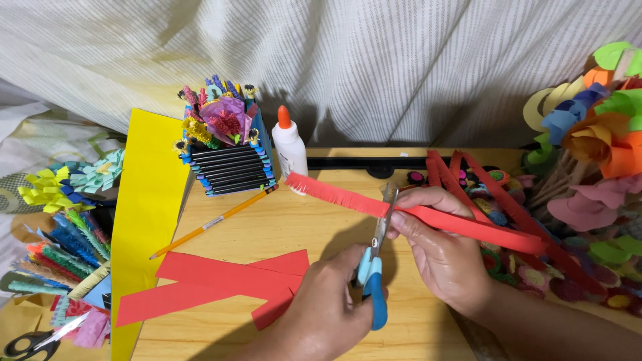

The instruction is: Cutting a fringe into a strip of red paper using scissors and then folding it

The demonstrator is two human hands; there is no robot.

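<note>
We see a home paper-craft corner: a wooden surface (281, 227) backed by a striped curtain (374, 60), with a glue bottle (289, 144) at upper centre, paper flowers (595, 134) at the right edge, fringed paper rolls (63, 251) at left, and red paper strips (221, 281) below centre.

Left hand (328, 304): my fingers curled closed, knuckles up, low centre.
Right hand (438, 244): my fingers pinched together, forearm trailing right.

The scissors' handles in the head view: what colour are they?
Blue, in two shades, on the scissors held in the left hand; the head view shows it best.
</note>
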